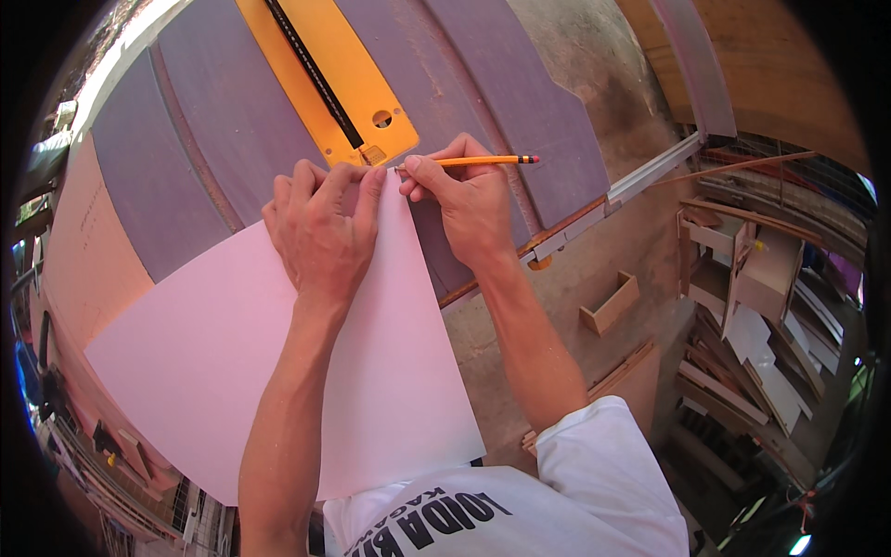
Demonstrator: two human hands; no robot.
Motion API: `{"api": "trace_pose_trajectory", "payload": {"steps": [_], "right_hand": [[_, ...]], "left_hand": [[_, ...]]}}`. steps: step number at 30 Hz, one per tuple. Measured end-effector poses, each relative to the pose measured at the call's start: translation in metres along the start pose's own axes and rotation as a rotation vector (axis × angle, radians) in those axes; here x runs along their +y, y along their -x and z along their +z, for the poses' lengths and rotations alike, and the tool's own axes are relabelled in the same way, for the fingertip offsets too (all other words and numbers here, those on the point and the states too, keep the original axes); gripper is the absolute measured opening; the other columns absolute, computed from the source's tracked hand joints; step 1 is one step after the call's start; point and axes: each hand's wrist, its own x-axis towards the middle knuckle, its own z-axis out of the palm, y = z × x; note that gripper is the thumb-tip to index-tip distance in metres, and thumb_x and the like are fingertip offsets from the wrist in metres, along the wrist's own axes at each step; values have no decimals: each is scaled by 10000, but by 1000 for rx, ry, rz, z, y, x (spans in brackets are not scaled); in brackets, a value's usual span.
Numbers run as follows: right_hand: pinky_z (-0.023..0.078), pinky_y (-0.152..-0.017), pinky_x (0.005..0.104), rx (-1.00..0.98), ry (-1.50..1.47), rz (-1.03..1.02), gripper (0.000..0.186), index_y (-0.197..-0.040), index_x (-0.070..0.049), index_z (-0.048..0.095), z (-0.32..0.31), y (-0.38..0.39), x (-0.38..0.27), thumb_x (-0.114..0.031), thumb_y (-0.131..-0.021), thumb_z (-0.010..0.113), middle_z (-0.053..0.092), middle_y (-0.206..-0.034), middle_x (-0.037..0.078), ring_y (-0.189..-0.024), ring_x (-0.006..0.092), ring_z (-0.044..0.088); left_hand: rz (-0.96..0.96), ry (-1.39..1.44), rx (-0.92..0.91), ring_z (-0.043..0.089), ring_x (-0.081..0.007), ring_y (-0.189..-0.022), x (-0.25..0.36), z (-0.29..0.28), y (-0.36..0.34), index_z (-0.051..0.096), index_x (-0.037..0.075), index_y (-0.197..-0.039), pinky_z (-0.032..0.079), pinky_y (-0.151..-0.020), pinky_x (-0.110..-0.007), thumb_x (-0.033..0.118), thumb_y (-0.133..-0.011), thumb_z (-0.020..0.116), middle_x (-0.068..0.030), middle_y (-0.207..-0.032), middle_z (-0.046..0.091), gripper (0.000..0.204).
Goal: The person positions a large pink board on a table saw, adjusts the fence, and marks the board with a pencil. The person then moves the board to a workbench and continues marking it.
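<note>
left hand (320, 227): forearm comes up from the lower edge, hand lies palm-down on the top corner of the pink sheet (278, 371). Fingers pressed close together and curled at the knuckles, tips bearing on the sheet's edge. Grips nothing, only presses.
right hand (464, 204): forearm enters from lower right, wrist bent inward toward the left hand. Thumb and forefinger pinch the pencil (483, 161); other fingers curled beneath.
pencil: yellow, dark eraser end pointing right, lies near level. Tip sits at the sheet's top corner, just beside the left fingertips.
pink sheet: flat, large, rests on the grey saw table (213, 111), corner pointing up toward the yellow insert plate (320, 74). Lower part overhangs toward the person's white shirt (520, 511).
hands: nearly touching at the sheet corner, just below the end of the insert plate.
floor, right: small open wooden box (610, 304), stacked board offcuts (761, 353) well apart from the hands.
</note>
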Motion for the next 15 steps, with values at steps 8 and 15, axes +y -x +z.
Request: {"api": "trace_pose_trajectory", "payload": {"steps": [8, 15], "right_hand": [[559, -703, 240, 37, -57, -3, 158, -875, -27, 572, 1, -4, 3, -23, -931, 720, 718, -856, 134, -724, 138, 685], [552, -712, 270, 23, -207, 34, 137, -873, -32, 572, -4, -3, -1, -27, -939, 692, 715, -849, 130, -729, 165, 676]], "left_hand": [[-8, -4, -13, 478, -167, -812, 1, -1, -1, 766, 189, -890, 344, -797, -351, 369, -931, 727, 21, -789, 484, 188], [24, 18, 22, 490, -173, -820, 1, 0, 0, 773, 183, -899, 359, -808, -357, 367, -927, 726, 15, -795, 506, 192]]}}
